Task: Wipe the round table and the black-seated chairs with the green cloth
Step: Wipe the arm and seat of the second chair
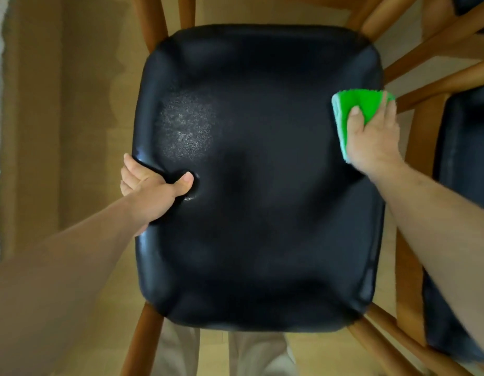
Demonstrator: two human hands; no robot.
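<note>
Both my forearms reach down over the black seat [262,185] of a wooden-legged chair, seen from straight above. My left hand [151,191] grips the seat's left edge, thumb pressed into the cushion so it dimples, fingers curled under the rim. My right hand [371,137] lies on the green cloth [355,109] at the seat's right edge, thumb and fingers spread over the folded pad, pressing it against the cushion; whether the fingers wrap round the cloth's far side I cannot quite tell. A dull, greyish patch [186,126] shows on the seat's upper left. A second black seat [460,185] stands just beside, on the right.
</note>
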